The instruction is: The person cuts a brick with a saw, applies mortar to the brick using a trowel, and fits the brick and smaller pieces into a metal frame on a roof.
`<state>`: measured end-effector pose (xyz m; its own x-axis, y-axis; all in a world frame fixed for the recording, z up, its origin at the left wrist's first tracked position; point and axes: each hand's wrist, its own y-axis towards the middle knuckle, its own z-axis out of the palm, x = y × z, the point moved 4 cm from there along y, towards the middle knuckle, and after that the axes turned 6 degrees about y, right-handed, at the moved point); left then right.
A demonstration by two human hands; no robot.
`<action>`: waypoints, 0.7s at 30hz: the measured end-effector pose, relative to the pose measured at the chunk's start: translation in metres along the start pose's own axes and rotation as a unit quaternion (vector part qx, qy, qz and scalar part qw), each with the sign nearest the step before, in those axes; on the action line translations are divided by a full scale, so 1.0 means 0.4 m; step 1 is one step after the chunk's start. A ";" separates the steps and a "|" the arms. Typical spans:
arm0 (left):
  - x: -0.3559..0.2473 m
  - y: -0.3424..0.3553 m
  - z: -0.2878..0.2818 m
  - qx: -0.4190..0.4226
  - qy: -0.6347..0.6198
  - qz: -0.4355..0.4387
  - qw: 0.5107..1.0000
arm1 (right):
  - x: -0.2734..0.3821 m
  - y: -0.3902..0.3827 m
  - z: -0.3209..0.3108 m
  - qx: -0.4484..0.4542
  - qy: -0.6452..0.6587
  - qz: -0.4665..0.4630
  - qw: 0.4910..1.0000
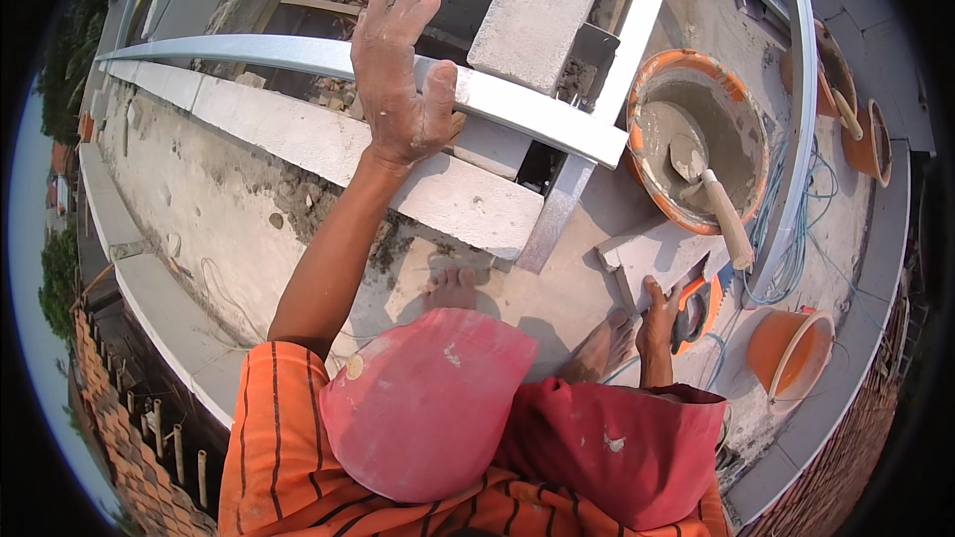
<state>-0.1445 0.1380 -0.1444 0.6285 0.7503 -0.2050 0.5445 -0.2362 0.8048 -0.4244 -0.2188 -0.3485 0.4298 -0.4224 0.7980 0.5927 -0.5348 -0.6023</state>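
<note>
My left hand (403,89) is raised with its fingers spread, over a long silver metal channel (527,107) that lies along a pale block wall (468,204). Low on the right, my right hand (658,323) closes on the near edge of a notched, light grey block (657,259). A handsaw (712,313) with an orange and black handle sits right beside those fingers, partly behind the block. Part of the right hand's grip is hidden. Beyond the block stands an orange bucket (696,223) of wet grey mortar, with a wooden-handled trowel (730,219) resting in it.
My bare feet (602,343) stand on a dusty ledge beneath my bent knees. Around the right side are an empty orange bucket (792,353), more buckets (868,144), a coil of blue cord (786,249) and an upright metal channel (802,89). A roof edge (129,388) drops away at left.
</note>
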 end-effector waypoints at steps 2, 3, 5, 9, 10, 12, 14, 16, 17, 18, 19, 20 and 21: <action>-0.018 -0.058 -0.030 0.005 -0.048 -0.013 0.999 | 0.026 -0.019 0.013 -0.006 -0.013 -0.016 1.000; -0.032 -0.086 -0.056 0.006 -0.072 -0.020 0.997 | 0.027 -0.019 0.012 -0.014 -0.016 -0.027 0.999; -0.078 -0.142 -0.103 0.075 -0.044 -0.041 0.995 | 0.025 -0.012 0.007 -0.024 -0.026 -0.049 0.998; -0.165 -0.220 -0.125 0.314 0.054 -0.122 0.940 | 0.042 -0.014 0.039 -0.007 -0.026 -0.054 0.998; -0.192 -0.227 -0.125 0.367 0.062 -0.082 0.924 | 0.037 -0.007 0.035 -0.022 -0.035 -0.054 0.998; -0.238 -0.243 -0.115 0.443 -0.063 0.018 0.894 | 0.020 0.008 0.022 -0.053 -0.050 -0.055 0.996; -0.288 -0.259 -0.115 0.461 -0.322 0.134 0.816 | 0.024 0.005 0.026 -0.045 -0.035 -0.044 0.997; -0.278 -0.219 -0.105 0.402 -0.256 0.136 0.869 | 0.016 0.004 0.023 -0.045 -0.029 -0.042 0.998; -0.282 -0.195 -0.091 0.366 -0.237 0.141 0.889 | 0.006 0.008 0.011 -0.058 -0.036 -0.047 0.997; -0.264 -0.174 -0.090 0.352 -0.198 0.117 0.908 | 0.000 0.009 -0.002 -0.073 -0.042 -0.052 0.995; -0.252 -0.169 -0.083 0.352 -0.148 0.064 0.922 | 0.021 0.003 0.015 -0.024 -0.025 -0.081 0.996; -0.252 -0.169 -0.066 0.374 -0.120 0.033 0.919 | 0.038 -0.004 0.018 -0.028 -0.056 -0.116 0.991; -0.254 -0.167 -0.050 0.396 -0.087 0.004 0.914 | 0.048 -0.011 0.016 -0.047 -0.072 -0.113 0.990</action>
<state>-0.2558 0.0898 -0.1662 0.6755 0.6529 -0.3427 0.7274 -0.6662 0.1645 -0.4142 -0.2199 -0.3303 0.3913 -0.1791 0.9027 0.6208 -0.6727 -0.4026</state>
